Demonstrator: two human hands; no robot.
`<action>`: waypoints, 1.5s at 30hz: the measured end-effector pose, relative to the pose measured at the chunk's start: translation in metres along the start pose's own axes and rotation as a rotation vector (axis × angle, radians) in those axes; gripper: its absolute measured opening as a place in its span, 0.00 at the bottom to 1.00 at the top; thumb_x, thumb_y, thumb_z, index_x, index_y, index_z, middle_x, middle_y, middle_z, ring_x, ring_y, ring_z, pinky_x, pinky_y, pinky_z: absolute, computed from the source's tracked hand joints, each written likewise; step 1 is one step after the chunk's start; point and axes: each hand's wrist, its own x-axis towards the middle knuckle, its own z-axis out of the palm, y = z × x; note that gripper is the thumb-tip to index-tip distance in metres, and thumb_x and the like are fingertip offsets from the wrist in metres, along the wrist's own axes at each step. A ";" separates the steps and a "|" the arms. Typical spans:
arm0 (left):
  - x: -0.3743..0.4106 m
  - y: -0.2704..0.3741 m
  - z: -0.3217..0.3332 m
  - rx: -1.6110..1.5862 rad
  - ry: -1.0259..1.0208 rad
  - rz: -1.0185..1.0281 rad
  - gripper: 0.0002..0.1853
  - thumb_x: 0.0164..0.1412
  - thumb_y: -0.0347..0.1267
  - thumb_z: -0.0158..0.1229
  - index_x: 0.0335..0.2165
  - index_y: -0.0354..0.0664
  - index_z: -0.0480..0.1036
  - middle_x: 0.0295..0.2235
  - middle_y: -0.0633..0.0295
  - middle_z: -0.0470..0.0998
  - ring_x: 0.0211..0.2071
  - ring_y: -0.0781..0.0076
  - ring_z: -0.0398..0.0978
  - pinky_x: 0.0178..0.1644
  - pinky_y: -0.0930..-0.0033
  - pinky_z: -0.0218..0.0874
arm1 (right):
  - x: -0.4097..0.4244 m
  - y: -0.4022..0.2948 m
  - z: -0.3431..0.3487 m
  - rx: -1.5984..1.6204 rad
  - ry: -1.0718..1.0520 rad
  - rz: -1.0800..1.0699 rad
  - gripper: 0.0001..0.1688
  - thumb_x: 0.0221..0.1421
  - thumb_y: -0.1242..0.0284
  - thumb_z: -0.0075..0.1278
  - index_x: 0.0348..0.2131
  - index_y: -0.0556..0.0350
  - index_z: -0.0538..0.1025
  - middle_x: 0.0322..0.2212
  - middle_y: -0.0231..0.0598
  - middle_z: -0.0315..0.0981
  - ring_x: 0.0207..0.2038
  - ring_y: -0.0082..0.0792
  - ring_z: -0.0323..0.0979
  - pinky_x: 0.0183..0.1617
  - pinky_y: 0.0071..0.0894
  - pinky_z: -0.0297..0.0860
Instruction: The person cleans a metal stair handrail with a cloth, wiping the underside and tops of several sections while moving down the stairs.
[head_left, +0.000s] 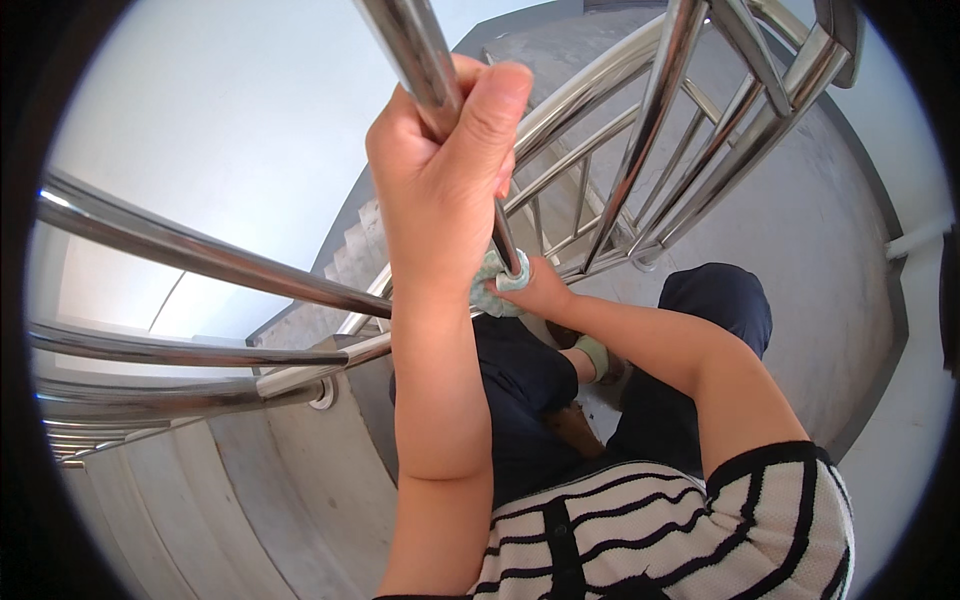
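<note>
My left hand (450, 150) grips an upright stainless-steel post (412, 52) of a stair railing, thumb pointing up along it. Lower on the same post, a pale green and white patterned cloth (491, 289) is wrapped around the metal. My right hand (544, 289) holds this cloth against the post, its fingers partly hidden behind the fabric. Both hands are in front of my bent legs, in dark trousers (525, 375).
Curved steel rails (210, 251) run off to the left above concrete steps (247, 495). More railing with slanted bars (645, 135) stands ahead and to the right, beside a grey landing floor (817, 247). A white wall (225, 112) rises at upper left.
</note>
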 end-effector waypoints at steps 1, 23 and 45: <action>0.001 0.000 0.000 -0.002 -0.004 0.003 0.15 0.56 0.39 0.55 0.21 0.43 0.62 0.12 0.74 0.56 0.12 0.86 0.50 0.17 0.80 0.43 | -0.001 -0.005 0.001 -0.003 0.025 -0.040 0.19 0.41 0.66 0.59 0.33 0.57 0.74 0.23 0.44 0.74 0.27 0.37 0.73 0.33 0.30 0.66; 0.000 -0.006 -0.007 0.020 0.017 0.023 0.15 0.55 0.38 0.57 0.21 0.40 0.64 0.12 0.73 0.57 0.12 0.86 0.51 0.17 0.81 0.44 | 0.012 -0.109 -0.030 0.387 -0.049 -0.216 0.17 0.39 0.72 0.61 0.30 0.61 0.74 0.24 0.31 0.73 0.28 0.17 0.65 0.34 0.25 0.66; 0.002 -0.004 0.002 -0.032 -0.010 0.019 0.16 0.56 0.39 0.56 0.20 0.44 0.62 0.12 0.73 0.56 0.13 0.86 0.50 0.17 0.81 0.43 | -0.003 0.005 0.001 0.035 0.018 0.018 0.16 0.42 0.69 0.59 0.29 0.63 0.73 0.22 0.35 0.72 0.26 0.16 0.64 0.32 0.26 0.65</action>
